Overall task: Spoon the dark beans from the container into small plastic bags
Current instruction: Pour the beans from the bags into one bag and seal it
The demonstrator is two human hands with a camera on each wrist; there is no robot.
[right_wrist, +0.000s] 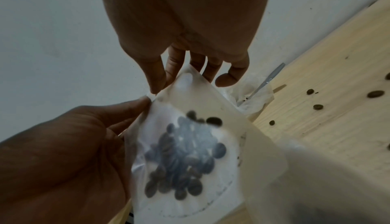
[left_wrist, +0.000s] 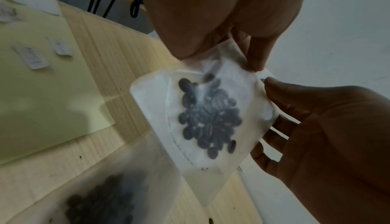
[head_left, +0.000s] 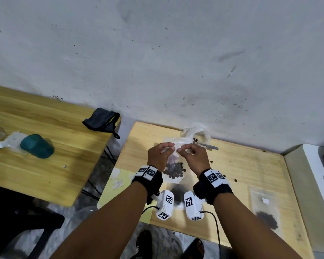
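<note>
A small clear plastic bag (head_left: 173, 159) with dark beans (head_left: 174, 170) in its lower half hangs above the wooden table (head_left: 241, 165). My left hand (head_left: 172, 147) pinches its top edge from the left and my right hand (head_left: 180, 150) pinches it from the right, fingertips almost meeting. In the left wrist view my left hand (left_wrist: 221, 57) holds the bag (left_wrist: 211, 119) by its top. The right wrist view has my right hand (right_wrist: 160, 87) on the bag (right_wrist: 190, 152). A metal spoon (head_left: 209, 146) lies in the clear container (head_left: 195, 134) by the wall.
Another bag of beans (head_left: 266, 215) lies at the right, and a further one (head_left: 176, 193) below my wrists. Loose beans (right_wrist: 375, 93) are scattered on the table. A yellow sheet (head_left: 123, 176) with white labels lies left. A teal cup (head_left: 36, 146) and black cloth (head_left: 101, 119) sit on the neighbouring table.
</note>
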